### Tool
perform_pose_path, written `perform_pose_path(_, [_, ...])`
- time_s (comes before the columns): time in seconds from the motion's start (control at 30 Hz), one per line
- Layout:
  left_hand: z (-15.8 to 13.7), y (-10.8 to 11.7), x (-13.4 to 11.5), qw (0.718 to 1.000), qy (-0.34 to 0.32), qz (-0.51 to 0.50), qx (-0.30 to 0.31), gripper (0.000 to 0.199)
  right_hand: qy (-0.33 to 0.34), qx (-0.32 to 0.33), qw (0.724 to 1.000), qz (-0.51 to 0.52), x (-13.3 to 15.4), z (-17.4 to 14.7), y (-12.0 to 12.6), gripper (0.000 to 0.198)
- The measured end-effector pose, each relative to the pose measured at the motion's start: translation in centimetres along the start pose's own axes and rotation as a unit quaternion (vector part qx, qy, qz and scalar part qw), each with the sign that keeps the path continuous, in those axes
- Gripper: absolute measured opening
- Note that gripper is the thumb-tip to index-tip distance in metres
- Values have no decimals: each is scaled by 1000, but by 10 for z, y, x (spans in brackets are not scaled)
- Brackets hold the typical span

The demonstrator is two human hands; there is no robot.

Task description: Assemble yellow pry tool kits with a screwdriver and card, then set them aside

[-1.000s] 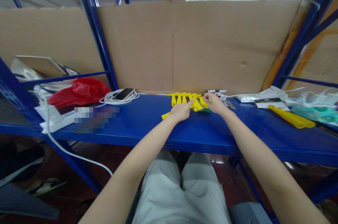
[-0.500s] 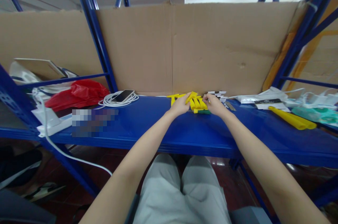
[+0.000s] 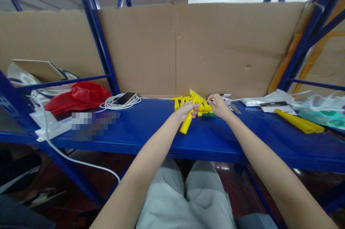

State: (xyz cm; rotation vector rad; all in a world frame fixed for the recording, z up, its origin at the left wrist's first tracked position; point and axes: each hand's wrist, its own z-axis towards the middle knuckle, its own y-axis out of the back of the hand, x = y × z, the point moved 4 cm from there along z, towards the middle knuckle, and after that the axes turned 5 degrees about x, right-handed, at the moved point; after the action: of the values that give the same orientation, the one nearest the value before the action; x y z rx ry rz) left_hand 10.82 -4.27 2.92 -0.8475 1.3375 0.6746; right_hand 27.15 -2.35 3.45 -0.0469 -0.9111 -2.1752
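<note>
L hand (image 3: 186, 110) is now gripping a yellow T-shaped scraper (image 3: 185, 127) round its upper handle; the head's tilting up twd the cardboard panel (image 3: 140, 53), the handle end pointing at the blue shelf's (image 3: 140, 124) front edge. Half a sec ago, no handle was showing below that hand, so work-wise one scraper's apparently being singled out from the other yellow scrapers (image 3: 176, 104) lying behind. R hand (image 3: 219, 106) is curling its fingers nr the head's R end; can't tell if it's holding anything.
</note>
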Motion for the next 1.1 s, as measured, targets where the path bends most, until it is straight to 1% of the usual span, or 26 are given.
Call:
perform_pose_path(0.07, [-3, 2, 2, 1000, 9, -13, 13, 20, -13, 0, 1000, 18, 1, 0, -3, 8])
perform_pose_path(0.17, [-8, 4, 1, 999, 3, -34, 27, 22, -23, 0, 999, 38, 2, 1, -8, 7])
perform_pose_path(0.33, [-9, 4, 4, 997, 24, -55, 47, 23, -1, -7, 999, 38, 7, 0, -13, 6])
perform_pose_path(0.47, [-7, 2, 8, 995, 38, -65, 67, 20, -3, -9, 1000, 28, 6, 0, -13, 8])
perform_pose_path(0.7, [-6, 3, 10, 995, 43, -66, 55, 21, -7, 5, 1000, 5, 5, 0, -14, 9])
perform_pose_path(0.93, [-6, 4, 12, 995, 47, -69, 52, 20, -10, 8, 1000, 3, 2, 0, -16, 9])
perform_pose_path(1.1, [-8, 2, 10, 996, 49, -56, 42, 18, -13, 21, 1000, 3, 6, 1, -17, 10])
